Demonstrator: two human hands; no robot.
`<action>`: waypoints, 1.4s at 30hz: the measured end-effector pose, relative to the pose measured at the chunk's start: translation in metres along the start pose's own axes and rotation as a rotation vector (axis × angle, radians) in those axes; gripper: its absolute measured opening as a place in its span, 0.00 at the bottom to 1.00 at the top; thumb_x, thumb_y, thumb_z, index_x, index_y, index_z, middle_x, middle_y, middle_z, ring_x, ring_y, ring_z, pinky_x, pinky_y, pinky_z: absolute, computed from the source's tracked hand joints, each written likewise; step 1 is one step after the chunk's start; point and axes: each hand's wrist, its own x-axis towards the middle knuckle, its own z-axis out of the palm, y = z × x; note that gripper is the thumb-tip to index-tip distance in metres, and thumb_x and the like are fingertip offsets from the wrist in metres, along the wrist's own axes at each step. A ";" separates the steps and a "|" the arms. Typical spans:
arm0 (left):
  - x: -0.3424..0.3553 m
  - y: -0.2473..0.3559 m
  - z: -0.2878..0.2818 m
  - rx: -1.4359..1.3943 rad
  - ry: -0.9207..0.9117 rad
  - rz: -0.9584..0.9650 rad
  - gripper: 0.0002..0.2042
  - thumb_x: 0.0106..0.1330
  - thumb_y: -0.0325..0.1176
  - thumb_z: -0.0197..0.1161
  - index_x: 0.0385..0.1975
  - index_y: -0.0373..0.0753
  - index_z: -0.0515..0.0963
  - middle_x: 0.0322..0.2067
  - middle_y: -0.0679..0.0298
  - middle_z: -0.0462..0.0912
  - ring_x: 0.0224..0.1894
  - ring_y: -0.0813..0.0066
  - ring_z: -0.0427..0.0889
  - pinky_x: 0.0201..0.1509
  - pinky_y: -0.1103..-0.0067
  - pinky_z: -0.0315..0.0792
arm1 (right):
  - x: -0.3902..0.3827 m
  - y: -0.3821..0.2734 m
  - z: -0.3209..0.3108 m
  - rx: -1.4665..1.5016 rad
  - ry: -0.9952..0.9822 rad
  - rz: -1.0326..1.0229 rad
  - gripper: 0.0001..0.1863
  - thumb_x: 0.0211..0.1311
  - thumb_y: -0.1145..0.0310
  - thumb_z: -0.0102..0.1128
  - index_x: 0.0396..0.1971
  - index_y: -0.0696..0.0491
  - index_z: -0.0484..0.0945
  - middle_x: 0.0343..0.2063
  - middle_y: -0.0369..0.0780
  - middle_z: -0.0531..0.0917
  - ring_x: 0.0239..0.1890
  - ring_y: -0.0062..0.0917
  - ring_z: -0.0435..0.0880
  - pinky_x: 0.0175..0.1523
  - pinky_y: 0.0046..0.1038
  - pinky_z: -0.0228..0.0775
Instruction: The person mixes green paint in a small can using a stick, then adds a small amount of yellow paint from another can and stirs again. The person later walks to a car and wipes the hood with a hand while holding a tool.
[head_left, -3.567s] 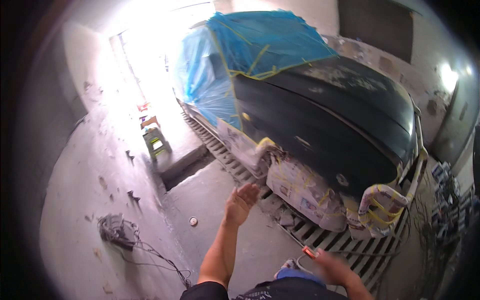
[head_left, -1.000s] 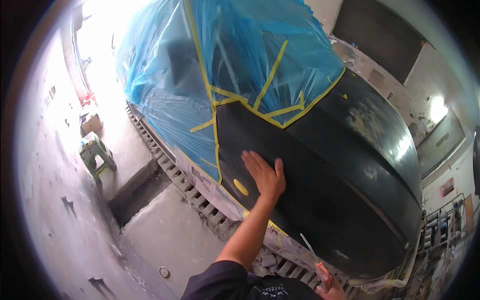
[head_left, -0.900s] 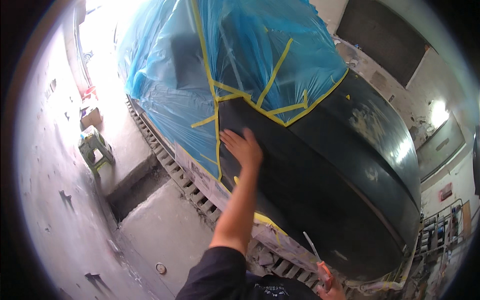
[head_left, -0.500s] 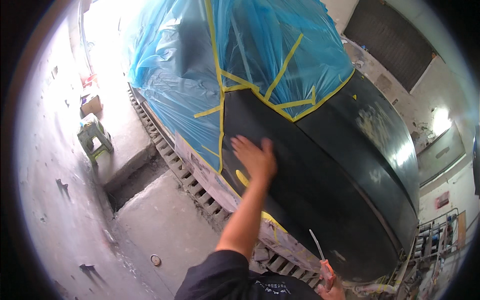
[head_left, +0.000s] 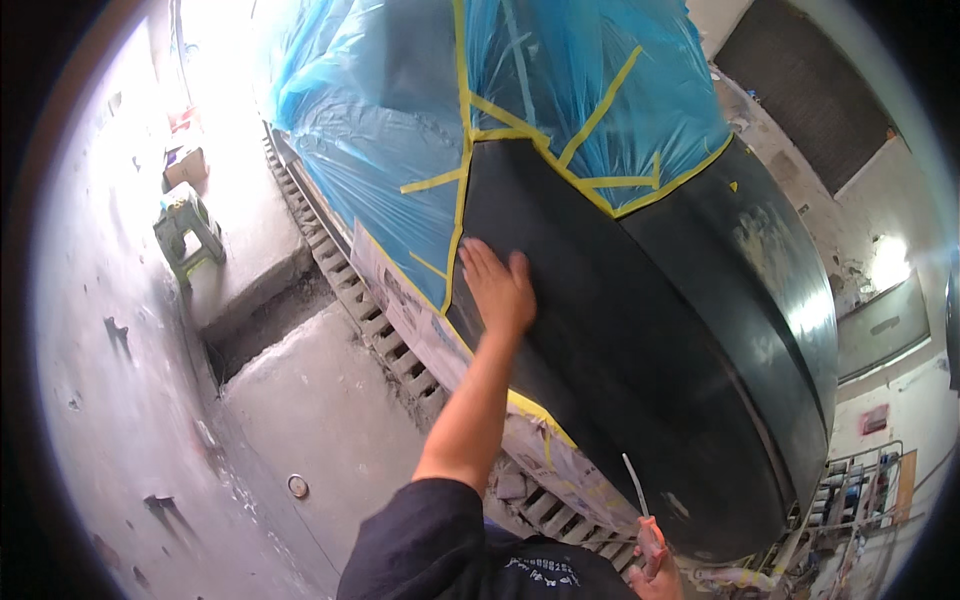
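Observation:
My left hand (head_left: 497, 295) lies flat, fingers apart, on the dark matte front side panel (head_left: 600, 330) of a car, beside a yellow tape line (head_left: 459, 205). That tape edges blue plastic sheeting (head_left: 370, 110) over the upper body. At the lower right my right hand (head_left: 655, 575) grips an orange air blow gun (head_left: 652, 535), its thin metal nozzle pointing up over the panel. The dark hood (head_left: 740, 290), with pale scuffed patches, curves away to the right. Paper masking (head_left: 400, 310) runs along the car's lower side.
A slatted floor grating (head_left: 372, 320) runs along the car above a recessed trench (head_left: 255, 325). A dirty plastic stool (head_left: 188, 230) and cardboard box (head_left: 185, 168) stand at the far left, near a pale wall (head_left: 100, 420). A cluttered metal rack (head_left: 858, 480) stands at right.
Since 3.6 seconds ago I have come closer to the car, and my left hand has reached onto the panel. Over the last second it has moved to and fro near the tape edge.

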 end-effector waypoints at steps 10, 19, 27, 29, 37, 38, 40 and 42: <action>-0.003 -0.104 0.021 -0.545 -0.094 -0.394 0.34 0.78 0.50 0.33 0.72 0.26 0.44 0.74 0.44 0.41 0.77 0.54 0.36 0.78 0.68 0.34 | -0.013 0.003 0.018 -0.184 0.050 -0.013 0.35 0.60 0.79 0.54 0.68 0.54 0.57 0.68 0.49 0.61 0.67 0.46 0.64 0.66 0.40 0.61; -0.166 -0.126 0.066 -0.737 -0.082 -0.485 0.28 0.79 0.40 0.29 0.73 0.31 0.38 0.76 0.52 0.31 0.77 0.58 0.29 0.78 0.69 0.26 | 0.003 -0.009 0.024 -0.188 -0.069 0.036 0.32 0.66 0.73 0.53 0.69 0.55 0.56 0.67 0.49 0.62 0.67 0.44 0.64 0.66 0.39 0.61; -0.109 -0.194 0.091 -0.759 -0.012 -0.657 0.33 0.78 0.50 0.32 0.73 0.29 0.42 0.75 0.51 0.36 0.77 0.60 0.33 0.78 0.71 0.29 | 0.009 0.004 0.038 -0.100 -0.106 0.108 0.32 0.66 0.73 0.53 0.69 0.55 0.56 0.67 0.49 0.62 0.67 0.43 0.64 0.66 0.38 0.61; -0.097 -0.209 0.095 -0.593 0.004 -0.624 0.34 0.78 0.51 0.33 0.72 0.28 0.44 0.75 0.49 0.40 0.77 0.60 0.37 0.78 0.71 0.32 | 0.011 0.007 0.041 -0.087 -0.112 0.128 0.32 0.66 0.73 0.53 0.69 0.55 0.56 0.67 0.49 0.62 0.68 0.43 0.64 0.66 0.38 0.61; -0.176 -0.161 0.079 -0.722 -0.082 -0.831 0.32 0.78 0.45 0.35 0.72 0.28 0.43 0.75 0.48 0.38 0.77 0.56 0.36 0.78 0.68 0.32 | 0.018 0.013 0.045 -0.059 -0.131 0.172 0.32 0.66 0.72 0.53 0.69 0.55 0.56 0.67 0.49 0.62 0.68 0.42 0.64 0.66 0.38 0.60; -0.168 -0.170 0.082 -0.673 -0.085 -0.765 0.32 0.78 0.46 0.35 0.72 0.28 0.43 0.75 0.48 0.37 0.77 0.56 0.36 0.78 0.68 0.31 | 0.017 0.013 0.045 -0.058 -0.133 0.177 0.32 0.66 0.72 0.53 0.69 0.55 0.56 0.67 0.49 0.62 0.68 0.42 0.64 0.66 0.38 0.60; -0.128 -0.213 0.094 -0.680 -0.036 -0.664 0.33 0.78 0.47 0.35 0.72 0.28 0.43 0.75 0.48 0.38 0.77 0.57 0.36 0.78 0.71 0.31 | 0.013 0.015 0.044 -0.059 -0.138 0.191 0.32 0.66 0.72 0.53 0.69 0.55 0.56 0.67 0.49 0.62 0.68 0.42 0.64 0.66 0.37 0.60; -0.124 -0.232 0.105 -0.711 0.017 -0.662 0.33 0.78 0.48 0.35 0.72 0.27 0.43 0.75 0.48 0.38 0.77 0.58 0.36 0.78 0.72 0.32 | 0.009 0.015 0.044 -0.057 -0.140 0.207 0.32 0.66 0.72 0.53 0.69 0.56 0.56 0.67 0.49 0.62 0.68 0.42 0.64 0.67 0.37 0.60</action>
